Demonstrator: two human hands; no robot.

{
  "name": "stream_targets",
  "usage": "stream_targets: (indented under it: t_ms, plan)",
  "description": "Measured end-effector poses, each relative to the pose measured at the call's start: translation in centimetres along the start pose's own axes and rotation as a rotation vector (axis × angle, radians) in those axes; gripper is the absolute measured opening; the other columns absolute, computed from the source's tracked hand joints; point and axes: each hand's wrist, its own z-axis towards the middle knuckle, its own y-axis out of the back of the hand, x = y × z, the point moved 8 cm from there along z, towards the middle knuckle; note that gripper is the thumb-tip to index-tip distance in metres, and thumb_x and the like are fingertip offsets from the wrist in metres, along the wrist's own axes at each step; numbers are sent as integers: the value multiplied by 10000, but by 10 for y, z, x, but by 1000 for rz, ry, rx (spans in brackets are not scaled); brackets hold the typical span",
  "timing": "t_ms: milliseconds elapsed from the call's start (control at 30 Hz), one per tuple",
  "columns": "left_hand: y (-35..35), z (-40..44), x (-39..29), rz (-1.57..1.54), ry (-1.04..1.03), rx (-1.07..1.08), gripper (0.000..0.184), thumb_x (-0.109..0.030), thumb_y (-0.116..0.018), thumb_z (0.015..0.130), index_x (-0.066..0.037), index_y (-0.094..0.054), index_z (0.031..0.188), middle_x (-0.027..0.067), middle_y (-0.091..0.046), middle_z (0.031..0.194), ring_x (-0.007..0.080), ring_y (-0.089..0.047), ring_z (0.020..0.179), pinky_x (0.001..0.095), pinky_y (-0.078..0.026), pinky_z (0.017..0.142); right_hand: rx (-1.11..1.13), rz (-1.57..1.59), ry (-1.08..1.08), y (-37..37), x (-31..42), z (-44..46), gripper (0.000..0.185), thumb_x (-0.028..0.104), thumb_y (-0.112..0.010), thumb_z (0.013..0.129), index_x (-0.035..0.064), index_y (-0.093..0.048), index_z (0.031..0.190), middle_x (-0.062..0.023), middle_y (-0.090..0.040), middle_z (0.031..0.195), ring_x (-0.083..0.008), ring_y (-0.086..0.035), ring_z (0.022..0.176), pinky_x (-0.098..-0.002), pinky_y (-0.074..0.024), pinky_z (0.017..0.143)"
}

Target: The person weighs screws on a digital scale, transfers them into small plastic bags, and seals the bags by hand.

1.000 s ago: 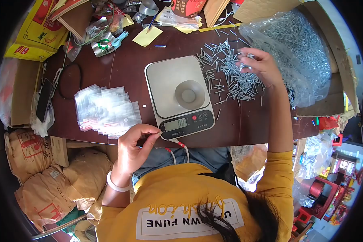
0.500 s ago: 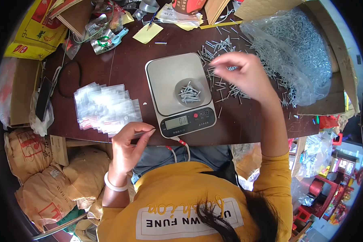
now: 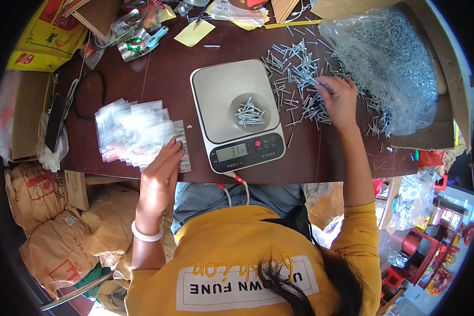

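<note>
My left hand (image 3: 163, 171) reaches over the right edge of a fanned stack of clear zip bags (image 3: 137, 129), with its fingers stretched out and their tips on the outermost bag. At the right, my right hand (image 3: 340, 101) is at the loose pile of screws (image 3: 303, 66), thumb and fingers closed around a few of them. Between the hands stands a digital kitchen scale (image 3: 224, 87) with lit digits on its display (image 3: 231, 152). On its plate sits a small round dish (image 3: 241, 122) holding several screws (image 3: 252, 113).
A large plastic bag full of screws (image 3: 387, 63) lies in an open cardboard box (image 3: 447, 105) at the right. Yellow paper (image 3: 195, 34), light-blue scissors (image 3: 155, 38) and a phone (image 3: 56, 124) lie toward the back and left. Brown sacks (image 3: 58, 247) stand below the table.
My right hand has moved right and down from above the screws into the pile. My left hand has opened from a pinch and reached forward onto the bags. The scale's reading has changed.
</note>
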Motion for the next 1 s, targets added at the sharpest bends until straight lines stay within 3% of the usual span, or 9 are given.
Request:
stream_targets:
  t_ms: [133, 233, 333, 433, 567, 700, 800, 1000]
  plan:
    - [-2, -2, 9, -170, 95, -86, 268, 88, -649, 757, 53, -645, 1022, 220, -630, 1149, 362, -541, 1214, 450, -448, 1020, -59, 169, -99, 20, -10, 6, 117, 155, -727, 801, 132, -716, 915, -32, -707, 840, -210, -649, 853, -396, -375, 962]
    - [0, 4, -18, -66, -81, 22, 300, 135, -618, 763, 52, -641, 1051, 205, -617, 1214, 352, -524, 1250, 421, -411, 1048, -98, 172, -93, 32, -8, 9, 94, 144, -737, 789, 120, -733, 880, -48, -721, 839, -213, -666, 818, -352, -423, 903]
    - [-1, 7, -34, -12, -179, 138, 349, 159, -584, 754, 46, -637, 1079, 199, -618, 1208, 344, -523, 1251, 426, -403, 1059, -58, 396, -157, 35, 9, 15, 82, 145, -737, 790, 111, -743, 865, -59, -726, 843, -202, -677, 788, -333, -469, 824]
    - [-8, 3, -20, -11, -110, 73, 384, 181, -549, 744, 49, -631, 1095, 211, -613, 1209, 347, -532, 1240, 423, -430, 1040, 46, 531, -109, 40, 63, 26, 91, 149, -748, 779, 95, -746, 852, -64, -725, 824, -194, -677, 753, -319, -492, 761]
    - [-5, 4, -15, -70, -28, -29, 367, 172, -561, 753, 65, -620, 1100, 224, -613, 1176, 353, -577, 1169, 403, -501, 963, 134, 763, 156, 25, 132, 27, 65, 147, -747, 781, 121, -742, 840, -26, -724, 812, -177, -664, 744, -325, -460, 798]
    - [-2, 4, -14, -90, -43, -95, 284, 152, -570, 807, 73, -634, 1072, 219, -628, 1150, 340, -594, 1151, 374, -515, 939, 55, 609, 308, 23, 159, 23, 72, 164, -743, 799, 144, -721, 864, 8, -716, 881, -193, -659, 801, -354, -441, 824]
    - [2, 6, -14, -98, -22, -131, 243, 139, -576, 827, 67, -649, 1048, 213, -646, 1103, 344, -598, 1146, 381, -507, 946, 35, 729, 209, 25, 139, 24, 85, 111, -741, 799, 105, -722, 882, -14, -716, 888, -169, -667, 813, -334, -469, 809]
    - [-8, 8, 2, -280, 28, -158, 204, 71, -565, 892, 39, -663, 1068, 178, -652, 1136, 344, -561, 1204, 444, -411, 1038, 97, 1138, -225, 29, 88, 2, 123, -21, -681, 838, 3, -697, 958, -79, -709, 931, -116, -658, 852, -245, -510, 745]
